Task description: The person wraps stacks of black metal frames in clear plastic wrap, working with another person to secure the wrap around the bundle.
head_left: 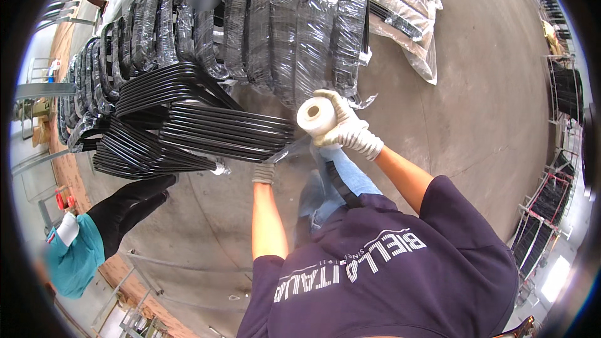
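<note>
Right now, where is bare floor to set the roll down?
Bare floor lies between the wrapped frames and the right-hand racks; a smaller patch between the left hand and the co-worker's arm. Upper left is crowded.

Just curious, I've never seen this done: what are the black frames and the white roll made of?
Frames: apparently metal with a glossy black coating, judging by the thin bent bars and sharp highlights. Roll: seemingly clear plastic stretch film that looks white when wound up. The same shiny, crinkled film covers the bundles behind.
</note>
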`<state>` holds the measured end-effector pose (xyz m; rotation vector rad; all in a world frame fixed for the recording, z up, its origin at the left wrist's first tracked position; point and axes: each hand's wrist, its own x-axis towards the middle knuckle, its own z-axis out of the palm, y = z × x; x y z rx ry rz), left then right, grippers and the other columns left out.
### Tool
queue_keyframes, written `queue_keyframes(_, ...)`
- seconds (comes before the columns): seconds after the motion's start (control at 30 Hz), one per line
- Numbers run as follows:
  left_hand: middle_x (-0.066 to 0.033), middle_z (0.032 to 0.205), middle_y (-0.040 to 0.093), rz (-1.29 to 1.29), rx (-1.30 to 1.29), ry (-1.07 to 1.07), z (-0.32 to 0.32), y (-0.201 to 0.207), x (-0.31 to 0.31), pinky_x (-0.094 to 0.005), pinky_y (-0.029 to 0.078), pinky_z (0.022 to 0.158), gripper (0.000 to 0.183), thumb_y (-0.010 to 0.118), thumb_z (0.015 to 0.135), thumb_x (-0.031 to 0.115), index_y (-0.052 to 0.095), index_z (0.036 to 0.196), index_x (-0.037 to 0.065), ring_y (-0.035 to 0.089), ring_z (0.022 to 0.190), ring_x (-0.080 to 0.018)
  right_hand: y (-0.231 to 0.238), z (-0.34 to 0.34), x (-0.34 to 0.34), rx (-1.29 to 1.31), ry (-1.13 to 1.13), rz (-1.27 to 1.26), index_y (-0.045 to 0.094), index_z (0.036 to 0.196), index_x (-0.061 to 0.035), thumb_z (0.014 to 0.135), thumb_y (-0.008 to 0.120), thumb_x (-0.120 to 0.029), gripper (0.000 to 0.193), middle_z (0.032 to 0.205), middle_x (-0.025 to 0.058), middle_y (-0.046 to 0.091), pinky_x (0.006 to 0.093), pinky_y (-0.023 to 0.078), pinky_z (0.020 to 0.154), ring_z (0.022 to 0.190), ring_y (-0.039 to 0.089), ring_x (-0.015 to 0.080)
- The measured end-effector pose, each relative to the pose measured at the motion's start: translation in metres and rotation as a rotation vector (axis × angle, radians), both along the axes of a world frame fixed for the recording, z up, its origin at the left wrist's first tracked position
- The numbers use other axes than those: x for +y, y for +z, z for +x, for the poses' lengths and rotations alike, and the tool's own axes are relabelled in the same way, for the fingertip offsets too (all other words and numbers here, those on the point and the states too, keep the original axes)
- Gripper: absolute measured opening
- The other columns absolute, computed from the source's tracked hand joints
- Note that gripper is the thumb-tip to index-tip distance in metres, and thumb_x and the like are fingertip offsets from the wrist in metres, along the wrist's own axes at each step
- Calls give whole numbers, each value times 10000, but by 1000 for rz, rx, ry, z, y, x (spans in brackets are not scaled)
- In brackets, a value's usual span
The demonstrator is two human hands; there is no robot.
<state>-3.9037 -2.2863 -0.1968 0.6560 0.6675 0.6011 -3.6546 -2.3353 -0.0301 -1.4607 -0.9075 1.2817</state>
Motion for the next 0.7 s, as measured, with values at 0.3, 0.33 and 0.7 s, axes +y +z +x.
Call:
queue_keyframes(0.3, -167, 1228, 449, 85, -25, -213, 8, -5, 27, -398, 352, 981, 442, 374, 896, 290, 412, 1207, -22, 441, 1121, -286, -11, -7, -2, 175, -15, -25, 281, 1243, -96, 408, 808, -105, 987, 1029, 36, 483, 278, 414, 878, 955, 468, 159)
queue_keyframes(0.33, -164, 1230, 447, 99, -14, -209, 4, -7, 25, -397, 350, 981, 444, 374, 896, 293, 411, 1209, -19, 438, 1123, -285, -4, -10, -2, 192, -18, -17, 279, 1241, -95, 408, 809, -105, 988, 1025, 36, 483, 277, 414, 877, 948, 469, 157)
queue_keyframes(0.7, -132, 1257, 427, 560, 360, -220, -44, -42, -29, -389, 330, 990, 458, 385, 890, 323, 392, 1229, 14, 414, 1142, -269, 17, -53, 13, -646, 184, 125, 359, 1216, -65, 426, 794, -157, 906, 1058, 107, 495, 303, 398, 890, 1011, 476, 227)
